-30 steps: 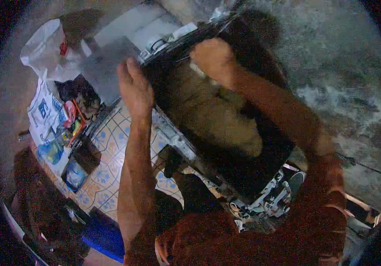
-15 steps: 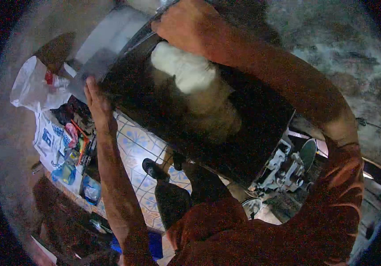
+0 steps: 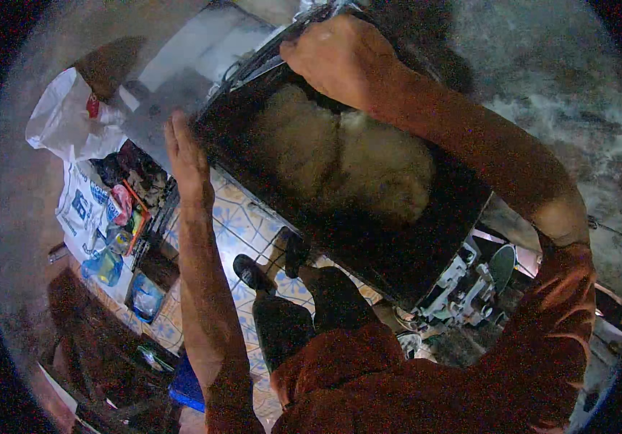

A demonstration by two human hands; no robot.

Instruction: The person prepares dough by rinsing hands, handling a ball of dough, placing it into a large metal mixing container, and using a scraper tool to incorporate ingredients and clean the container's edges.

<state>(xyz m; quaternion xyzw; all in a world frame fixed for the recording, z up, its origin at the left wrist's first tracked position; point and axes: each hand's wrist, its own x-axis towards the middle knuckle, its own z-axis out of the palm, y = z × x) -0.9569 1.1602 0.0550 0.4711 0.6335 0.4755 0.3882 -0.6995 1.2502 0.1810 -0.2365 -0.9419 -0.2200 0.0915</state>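
Observation:
A large dark box-like thing (image 3: 253,155), with a black face, stands tilted across the view in front of me. On that face shows a pale, cloudy patch (image 3: 369,163); whether it is a soft mass, a coating or a reflection, I cannot tell. My right hand (image 3: 340,65) is closed at the far edge of the dark box, with its fingertips hidden; it seems to grip the rim. My left hand (image 3: 189,163) is beside the box's left edge, its fingers stretched out straight and nothing in them.
A grey-white panel (image 3: 199,54) lies beyond the left hand. To the left are a white plastic bag (image 3: 72,119) and several small colourful items. White mechanical parts (image 3: 463,286) sit at the box's right end. Patterned tiles (image 3: 235,220) cover the floor near my feet.
The right hand and the box's far edge appear shifted to the right. A bright white area on the dark face has dimmed, and the pale patch looks broader. The left hand stays outstretched.

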